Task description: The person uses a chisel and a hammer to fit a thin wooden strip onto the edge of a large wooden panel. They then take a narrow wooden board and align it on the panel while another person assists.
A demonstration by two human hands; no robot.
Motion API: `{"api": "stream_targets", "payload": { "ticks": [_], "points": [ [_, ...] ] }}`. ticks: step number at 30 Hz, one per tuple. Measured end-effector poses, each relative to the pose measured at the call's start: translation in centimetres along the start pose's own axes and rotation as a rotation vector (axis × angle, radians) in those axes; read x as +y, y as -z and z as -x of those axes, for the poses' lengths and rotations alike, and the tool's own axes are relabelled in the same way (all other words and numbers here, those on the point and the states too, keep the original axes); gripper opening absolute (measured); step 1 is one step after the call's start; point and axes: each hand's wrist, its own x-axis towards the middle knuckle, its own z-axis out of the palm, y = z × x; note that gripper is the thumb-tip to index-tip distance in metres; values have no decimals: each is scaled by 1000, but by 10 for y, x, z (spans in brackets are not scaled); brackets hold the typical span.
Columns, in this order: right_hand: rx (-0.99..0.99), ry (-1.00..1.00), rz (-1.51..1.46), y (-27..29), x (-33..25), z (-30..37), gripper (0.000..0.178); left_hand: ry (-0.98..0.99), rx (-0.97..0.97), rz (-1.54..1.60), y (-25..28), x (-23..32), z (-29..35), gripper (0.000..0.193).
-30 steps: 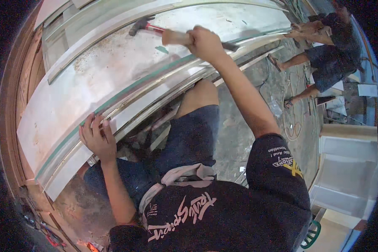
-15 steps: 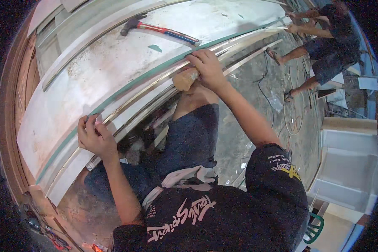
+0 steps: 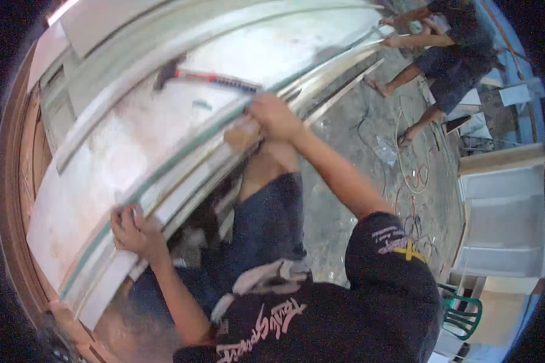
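A long shiny, gold-toned strip [image 3: 169,192] runs along the green edge band [image 3: 163,172] of a white board [image 3: 121,145]. Closed at the strip's near left part is my left hand [image 3: 138,233], fingertips on or round it. Further along, my right hand [image 3: 275,118] is curled round a tan block [image 3: 242,136], pressed close to the strip. Motion blur hides the exact finger contact. On the board, beyond my right hand, lies a hammer [image 3: 209,77] with a dark head and a red and blue handle.
Another person [image 3: 451,54] stands at the far right, hands at the strips' far end. Cables [image 3: 427,163] lie on the concrete floor [image 3: 345,175]. A green chair [image 3: 463,314] stands at lower right. Stacked pale panels [image 3: 103,30] lie beyond the board.
The view has shifted, so the board, hammer and other person sit further left. Both hands keep much the same places along the strip, and the picture is more blurred.
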Motion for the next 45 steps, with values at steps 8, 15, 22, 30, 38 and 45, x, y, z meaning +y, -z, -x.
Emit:
{"api": "stream_targets", "payload": {
  "ticks": [8, 15, 22, 30, 38, 45],
  "points": [
    [-16, -67, -7, -10, -19, 0, 15, -36, 23, -198, 9, -3, 11, 55],
    [-20, -104, 42, 0, -15, 3, 17, -6, -30, -198, 15, 20, 4, 48],
    [-56, -140, -30, 1, -19, 1, 23, 4, -22, -207, 12, 12, 4, 48],
    [-132, -166, 8, 3, -22, 1, 38, -6, 14, -231, 10, 7, 4, 50],
    [88, -161, -50, 5, -32, 1, 35, 30, -1, -221, 11, 13, 4, 44],
    [122, -184, -44, -8, -31, 4, 35, 14, 37, -242, 6, 7, 4, 43]
  ]
}}
